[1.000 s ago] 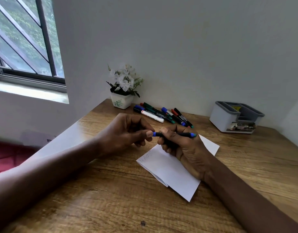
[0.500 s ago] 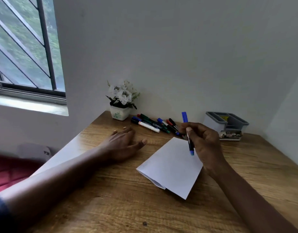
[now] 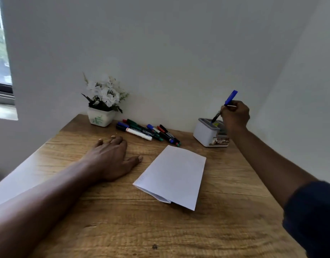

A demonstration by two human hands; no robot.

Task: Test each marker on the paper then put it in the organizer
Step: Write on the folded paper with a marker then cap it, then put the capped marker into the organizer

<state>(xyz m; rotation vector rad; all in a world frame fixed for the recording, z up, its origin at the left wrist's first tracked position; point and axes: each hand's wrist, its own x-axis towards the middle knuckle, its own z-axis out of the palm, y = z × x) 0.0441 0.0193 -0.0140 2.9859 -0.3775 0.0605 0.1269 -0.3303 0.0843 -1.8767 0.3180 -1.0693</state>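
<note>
We are seeing the right hand (image 3: 234, 116) reaching out over the tabletop (image 3: 123, 220) at 1 o'clock. Its grip is holding the blue marker (image 3: 230, 98), with the fingers curling round the middle of it. The marker is tilting. Its blue cap is sticking up out of the grip toward 1 o'clock, and its dark end is poking down toward 7 o'clock. That low end is sitting right at the open top of the organizer (image 3: 205, 133), on its left side. We are not able to tell if it is touching the box.

The left hand (image 3: 112, 159) is lying flat on the wood at 10 o'clock, fingers straight, holding nothing. The paper (image 3: 175, 174) is lying in the middle, touching neither hand. The other markers (image 3: 147, 132) are lying in a pile at 12 o'clock, beside the flower pot (image 3: 101, 119).
</note>
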